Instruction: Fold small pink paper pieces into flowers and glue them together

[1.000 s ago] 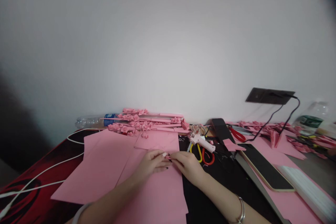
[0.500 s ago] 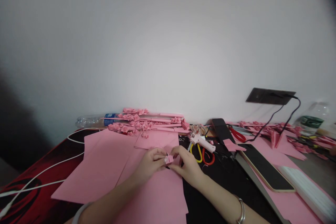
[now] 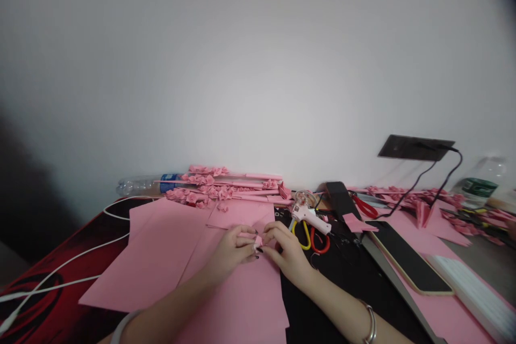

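Here, from the head view: left hand (image 3: 231,250) and right hand (image 3: 287,251) meeting fingertip to fingertip, both pinching a small pink folded piece (image 3: 258,240) between them, equally near to each. Held just above the pink paper sheets (image 3: 169,258) mid-bench, its long axis too small to tell. Glue gun (image 3: 309,216) and scissors (image 3: 312,239) just right of the right hand.

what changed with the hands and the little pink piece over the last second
Both hands, left hand and right hand, lifted the small pink paper piece off the pink sheet and now pinch it raised between their fingertips. The glue gun, scissors and water bottle stayed put.
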Available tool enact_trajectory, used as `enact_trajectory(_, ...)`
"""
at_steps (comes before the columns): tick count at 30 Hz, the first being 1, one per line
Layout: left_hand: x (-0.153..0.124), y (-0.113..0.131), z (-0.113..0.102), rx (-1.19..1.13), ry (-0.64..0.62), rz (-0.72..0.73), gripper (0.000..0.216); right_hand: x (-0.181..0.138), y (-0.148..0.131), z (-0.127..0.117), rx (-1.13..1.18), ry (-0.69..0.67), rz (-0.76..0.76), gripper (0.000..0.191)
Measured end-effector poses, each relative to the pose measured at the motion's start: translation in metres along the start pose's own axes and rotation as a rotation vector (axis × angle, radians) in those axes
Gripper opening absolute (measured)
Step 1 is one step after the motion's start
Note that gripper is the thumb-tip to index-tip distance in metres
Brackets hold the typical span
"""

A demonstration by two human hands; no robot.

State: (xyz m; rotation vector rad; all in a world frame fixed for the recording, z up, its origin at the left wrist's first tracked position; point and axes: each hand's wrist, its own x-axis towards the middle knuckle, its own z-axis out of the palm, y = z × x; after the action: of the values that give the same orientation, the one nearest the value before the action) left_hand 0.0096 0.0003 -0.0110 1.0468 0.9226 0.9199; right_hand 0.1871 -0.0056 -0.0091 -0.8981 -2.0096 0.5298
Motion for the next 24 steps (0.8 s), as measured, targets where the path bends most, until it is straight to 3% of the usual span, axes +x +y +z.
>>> enact_trajectory(24, 0.0024, -0.0047, -0.0001, 0.076, -0.061, -0.001, 0.027, 0.0004, 0.0071, 0.0097, 0.049, 0.027, 0.262, 0.014)
